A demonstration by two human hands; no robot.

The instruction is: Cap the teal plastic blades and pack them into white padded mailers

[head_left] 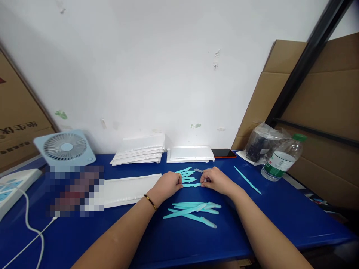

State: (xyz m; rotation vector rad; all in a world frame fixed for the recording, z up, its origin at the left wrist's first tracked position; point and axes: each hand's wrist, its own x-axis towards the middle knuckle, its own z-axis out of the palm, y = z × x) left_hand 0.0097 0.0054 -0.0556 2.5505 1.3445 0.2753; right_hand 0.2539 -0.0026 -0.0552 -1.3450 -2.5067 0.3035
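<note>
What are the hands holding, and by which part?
A teal stick, apparently pinched near its two ends: left hand at one, right hand at the other.

Razor pile (193,209) lies on table (224,241), more razors (189,179) behind it between left hand (169,183) and right hand (214,180), single razor (246,179) off right. Envelope (129,189) sits left of left hand. Behind, left to right: fan (66,147), envelope stack (137,149), second stack (190,154), phone (224,153), bag (258,144); bottle (280,162) right of bag.
</note>
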